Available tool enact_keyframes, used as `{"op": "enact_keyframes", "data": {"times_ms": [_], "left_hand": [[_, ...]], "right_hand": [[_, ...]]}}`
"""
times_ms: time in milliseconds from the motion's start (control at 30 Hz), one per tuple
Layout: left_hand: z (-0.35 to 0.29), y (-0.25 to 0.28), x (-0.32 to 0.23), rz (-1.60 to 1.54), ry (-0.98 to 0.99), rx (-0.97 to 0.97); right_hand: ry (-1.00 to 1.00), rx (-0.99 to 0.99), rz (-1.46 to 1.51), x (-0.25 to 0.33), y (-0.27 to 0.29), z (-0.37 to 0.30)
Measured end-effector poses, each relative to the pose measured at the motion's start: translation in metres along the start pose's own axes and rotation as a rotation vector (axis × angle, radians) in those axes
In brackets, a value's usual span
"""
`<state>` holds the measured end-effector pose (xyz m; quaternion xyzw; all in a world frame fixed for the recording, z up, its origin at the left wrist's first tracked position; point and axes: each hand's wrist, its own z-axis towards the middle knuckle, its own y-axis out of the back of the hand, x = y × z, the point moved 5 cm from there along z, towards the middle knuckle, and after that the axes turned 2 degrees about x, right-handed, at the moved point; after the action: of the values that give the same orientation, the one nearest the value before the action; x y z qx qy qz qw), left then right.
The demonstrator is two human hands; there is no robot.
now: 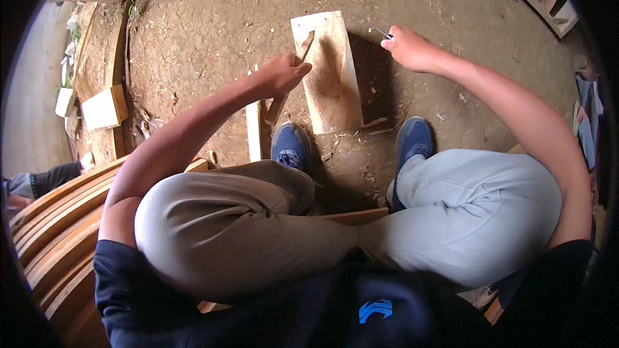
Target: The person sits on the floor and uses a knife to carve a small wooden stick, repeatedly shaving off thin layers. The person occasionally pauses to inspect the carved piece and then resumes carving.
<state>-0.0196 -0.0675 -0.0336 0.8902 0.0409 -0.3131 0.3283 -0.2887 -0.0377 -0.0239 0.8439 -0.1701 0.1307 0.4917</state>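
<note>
Here, fingers closed, the left hand [288, 74] grips a stick [305, 46] across the left edge of a timber block [335, 90] on bare earth [213, 38]; the right hand [409, 50] curls tightly round a slim tool [385, 35] beyond the right edge.

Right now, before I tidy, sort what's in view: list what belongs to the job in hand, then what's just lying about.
Likely part of the job:
- wooden stick, in the left hand
- slim tool, in the right hand
- large wooden block, between the hands

Apparently lying about:
- pale block, far left
- stacked boards, lower left
- narrow pale strip, beside the left shoe
</note>
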Motion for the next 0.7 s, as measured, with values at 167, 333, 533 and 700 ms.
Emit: {"op": "enact_keyframes", "data": {"times_ms": [167, 333, 533, 700], "left_hand": [[-0.01, -0.028, 0.028, -0.36, 0.142, -0.085], [-0.039, -0.051, -0.001, -0.803, 0.227, 0.088], [-0.043, -0.079, 0.003, -1.225, 0.189, 0.282], [-0.051, -0.079, 0.022, -1.007, 0.153, 0.183]], "right_hand": [[0.095, 0.029, 0.087, 0.018, 0.009, -0.011], [0.152, 0.071, 0.06, 0.046, 0.018, -0.031], [0.037, 0.179, 0.108, 0.065, -0.002, -0.04], [-0.013, 0.17, 0.087, 0.094, -0.042, -0.048]]}}
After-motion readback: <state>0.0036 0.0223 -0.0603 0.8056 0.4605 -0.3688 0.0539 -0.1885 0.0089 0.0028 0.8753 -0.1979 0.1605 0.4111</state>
